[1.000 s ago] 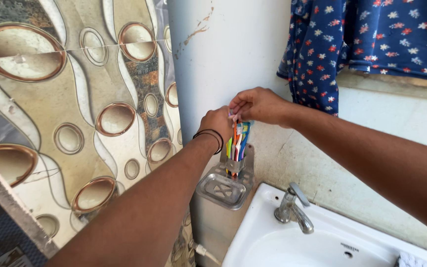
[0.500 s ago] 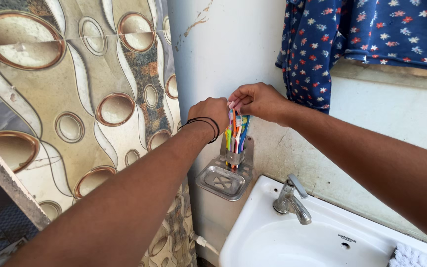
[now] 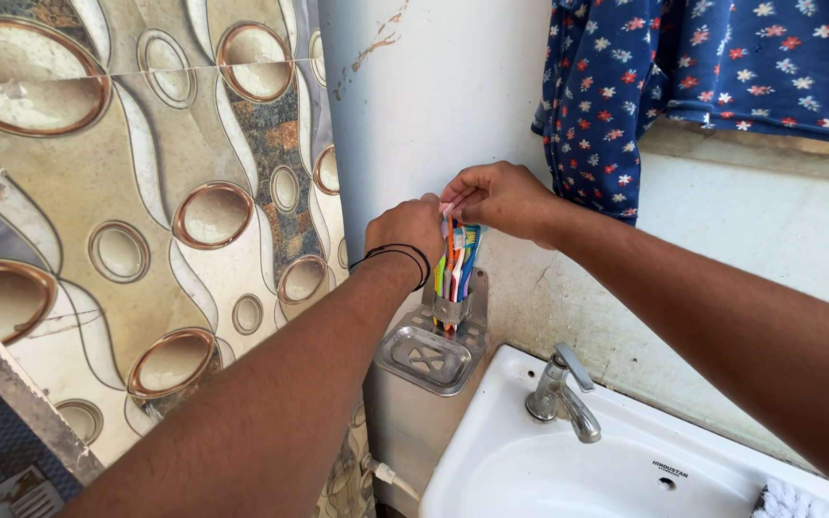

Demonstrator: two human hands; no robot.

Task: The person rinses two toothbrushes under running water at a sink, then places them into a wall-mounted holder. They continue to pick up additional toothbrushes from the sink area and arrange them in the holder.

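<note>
Several coloured toothbrushes (image 3: pixel 456 261) stand upright in a metal wall holder (image 3: pixel 457 309) with an empty soap dish (image 3: pixel 424 359) below. My left hand (image 3: pixel 407 226), with black bands on the wrist, rests against the left side of the brush bunch, fingers curled round it. My right hand (image 3: pixel 497 198) pinches the top of a pink-headed toothbrush (image 3: pixel 448 209) at the bunch's upper end. The brush heads are mostly hidden behind both hands.
A white washbasin (image 3: pixel 530 470) with a chrome tap (image 3: pixel 558 393) sits lower right. A blue flowered cloth (image 3: pixel 683 77) hangs at upper right. Patterned tiles (image 3: pixel 146 221) cover the left wall; a white pillar (image 3: pixel 434 105) bears the holder. A white cable end (image 3: pixel 386 475) hangs below.
Both hands stay at the top of the toothbrush bunch with little movement; the view has shifted slightly left and down. The right hand's pinch on the pink brush persists.
</note>
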